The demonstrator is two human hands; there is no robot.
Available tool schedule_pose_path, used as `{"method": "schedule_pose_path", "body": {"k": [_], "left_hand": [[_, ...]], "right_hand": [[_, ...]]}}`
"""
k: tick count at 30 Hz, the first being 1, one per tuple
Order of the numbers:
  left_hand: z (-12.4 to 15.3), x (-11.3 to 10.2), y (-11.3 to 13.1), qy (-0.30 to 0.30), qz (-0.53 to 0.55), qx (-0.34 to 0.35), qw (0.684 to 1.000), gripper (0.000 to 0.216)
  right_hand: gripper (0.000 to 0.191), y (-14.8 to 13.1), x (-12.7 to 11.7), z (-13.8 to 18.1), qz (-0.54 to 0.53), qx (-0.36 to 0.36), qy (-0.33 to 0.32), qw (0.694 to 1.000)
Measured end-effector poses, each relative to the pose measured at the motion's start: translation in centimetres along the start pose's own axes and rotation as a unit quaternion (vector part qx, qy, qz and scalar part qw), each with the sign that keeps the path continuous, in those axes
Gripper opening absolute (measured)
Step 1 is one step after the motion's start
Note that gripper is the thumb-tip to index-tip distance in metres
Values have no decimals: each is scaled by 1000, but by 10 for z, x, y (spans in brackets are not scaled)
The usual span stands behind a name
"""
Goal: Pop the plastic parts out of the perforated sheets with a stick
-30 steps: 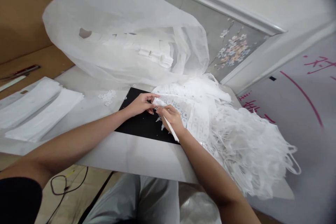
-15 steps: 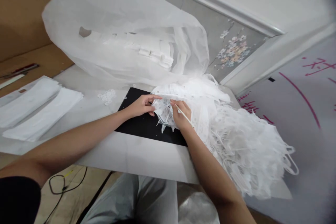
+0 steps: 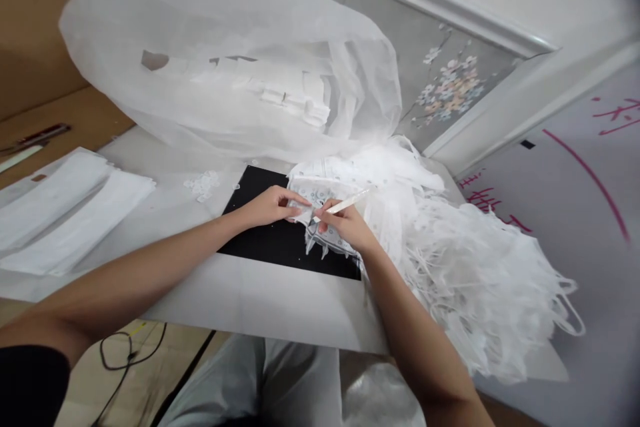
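Tabletop (image 3: 270, 290): white heap (image 3: 475, 273) near hands (image 3: 350, 223).

Framed blossom panel (image 3: 453, 90), pale board (image 3: 560, 260) with magenta writing (image 3: 483, 199), looped black cable (image 3: 131, 355) on floor (image 3: 85, 390)

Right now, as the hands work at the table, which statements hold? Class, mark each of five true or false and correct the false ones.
1. The right hand holds a slender white tool. True.
2. The mat near the hands is red. False: it is black.
3. The left hand touches the dotted white piece. True.
4. The tangled heap of white straps lies to the left of both hands. False: the heap lies to their right.
5. The dark cable is coiled on top of the table. False: the cable lies on the floor.
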State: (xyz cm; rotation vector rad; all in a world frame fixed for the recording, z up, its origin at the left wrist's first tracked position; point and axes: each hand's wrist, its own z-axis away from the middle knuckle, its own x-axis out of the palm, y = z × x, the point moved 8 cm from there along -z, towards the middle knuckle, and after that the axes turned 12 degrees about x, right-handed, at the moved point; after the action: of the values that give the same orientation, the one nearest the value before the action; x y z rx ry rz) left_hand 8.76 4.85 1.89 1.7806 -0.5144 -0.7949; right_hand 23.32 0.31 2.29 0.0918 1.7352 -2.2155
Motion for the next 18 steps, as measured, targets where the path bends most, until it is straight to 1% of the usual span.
{"method": "schedule_pose_path", "body": {"k": [2, 3, 5, 7, 8, 10, 13, 15, 18], "left_hand": [[2, 11, 0, -27, 18, -11, 999, 40], [2, 15, 0, -29, 41, -21, 999, 43], [3, 18, 0, -7, 91, -41, 995, 42], [3, 15, 0, 32, 115, -52, 992, 35], [3, 12, -1, 51, 110, -54, 991, 32], [3, 6, -3, 77, 84, -59, 992, 34], [3, 3, -8, 85, 60, -69, 992, 39], [3, 3, -12, 83, 70, -76, 991, 38], [3, 2, -17, 96, 93, -90, 987, 37]], "right_hand": [[29, 1, -1, -1, 0, -2, 9, 1000], [29, 2, -2, -1, -4, -3, 11, 1000], [29, 2, -2, -2, -8, -7, 14, 1000], [29, 2, -2, -2, 2, -7, 26, 1000], [29, 2, -2, -2, 11, -6, 32, 999], [29, 2, 0, -1, 30, -5, 41, 999], [27, -1, 5, 2, 47, -13, 44, 998], [27, -3, 8, 3, 58, -21, 47, 997], [27, -6, 10, 4, 72, -35, 51, 995]]}}
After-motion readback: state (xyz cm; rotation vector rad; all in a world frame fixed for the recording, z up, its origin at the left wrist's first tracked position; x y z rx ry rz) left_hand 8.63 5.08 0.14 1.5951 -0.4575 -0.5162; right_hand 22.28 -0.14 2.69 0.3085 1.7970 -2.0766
